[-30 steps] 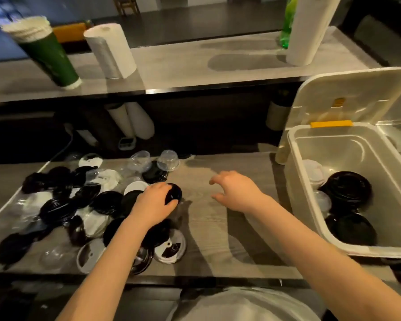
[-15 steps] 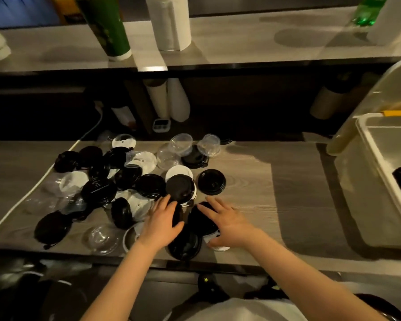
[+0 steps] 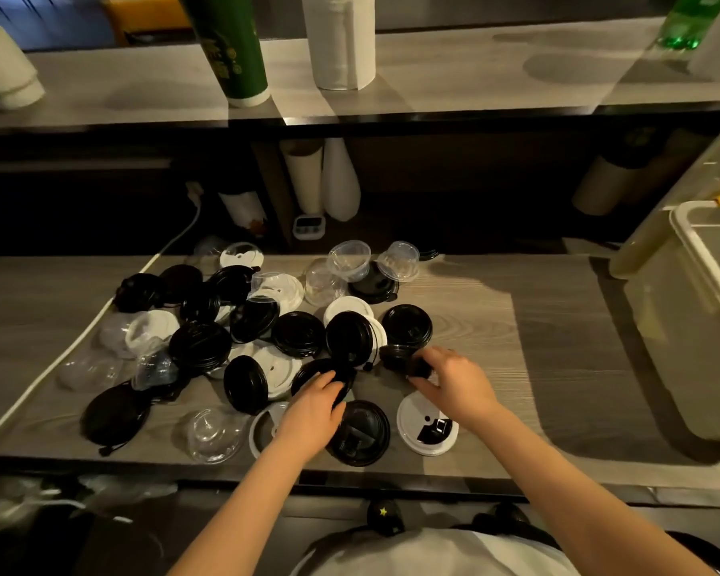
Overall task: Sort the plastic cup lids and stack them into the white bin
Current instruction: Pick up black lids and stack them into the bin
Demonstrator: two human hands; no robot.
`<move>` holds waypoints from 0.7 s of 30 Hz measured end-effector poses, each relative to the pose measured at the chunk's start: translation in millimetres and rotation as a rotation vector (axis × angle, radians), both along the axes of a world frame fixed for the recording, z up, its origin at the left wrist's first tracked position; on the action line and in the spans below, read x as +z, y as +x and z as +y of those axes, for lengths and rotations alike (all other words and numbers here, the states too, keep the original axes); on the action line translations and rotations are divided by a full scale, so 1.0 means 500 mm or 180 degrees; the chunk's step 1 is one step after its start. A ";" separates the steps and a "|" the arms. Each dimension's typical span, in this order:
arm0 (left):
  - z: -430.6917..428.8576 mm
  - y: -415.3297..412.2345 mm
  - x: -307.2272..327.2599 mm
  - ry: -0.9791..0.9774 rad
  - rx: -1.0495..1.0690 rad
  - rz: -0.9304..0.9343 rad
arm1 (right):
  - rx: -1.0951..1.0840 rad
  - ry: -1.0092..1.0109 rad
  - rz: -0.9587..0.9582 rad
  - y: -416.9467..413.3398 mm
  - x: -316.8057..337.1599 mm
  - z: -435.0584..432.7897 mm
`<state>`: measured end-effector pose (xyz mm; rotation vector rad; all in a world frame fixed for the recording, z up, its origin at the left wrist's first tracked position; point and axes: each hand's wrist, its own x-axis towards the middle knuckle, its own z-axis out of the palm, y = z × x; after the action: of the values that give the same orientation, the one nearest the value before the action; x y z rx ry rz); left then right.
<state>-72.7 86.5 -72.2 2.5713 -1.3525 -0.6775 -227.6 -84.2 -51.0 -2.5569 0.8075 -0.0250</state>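
Two tilted black lids point(image 3: 323, 372): left hand point(image 3: 310, 413), right hand point(image 3: 454, 384).

The right hand point(image 3: 449, 386) has left the near lids and moved right, now pinching a small black lid point(image 3: 400, 356). The white lid point(image 3: 427, 426) it covered lies exposed. The left hand point(image 3: 310, 413) has edged onto a tilted black lid point(image 3: 321, 374).

The white bin point(image 3: 701, 259) at the right is cut off by the frame edge, and its inside is out of sight. Along the top edge, the green cup point(image 3: 229, 47), paper roll point(image 3: 341, 39) and green bottle point(image 3: 688, 29) lose their tops. The left hand point(image 3: 308, 415) covers part of a black lid point(image 3: 323, 374); whether it grips is unclear. The right hand point(image 3: 454, 384) hides part of a small black lid point(image 3: 398, 356) that it seems to pinch. Clear lids point(image 3: 88, 370) at the left blur together.
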 end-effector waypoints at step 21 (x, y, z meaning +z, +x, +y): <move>-0.132 0.033 0.220 -0.2733 0.2430 0.2914 | -0.0404 0.3047 -0.1904 0.061 0.199 -0.038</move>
<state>-56.1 20.8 37.8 1.5133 -0.2076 -0.7283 -196.9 -103.3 48.4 -1.4708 0.5411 -0.3380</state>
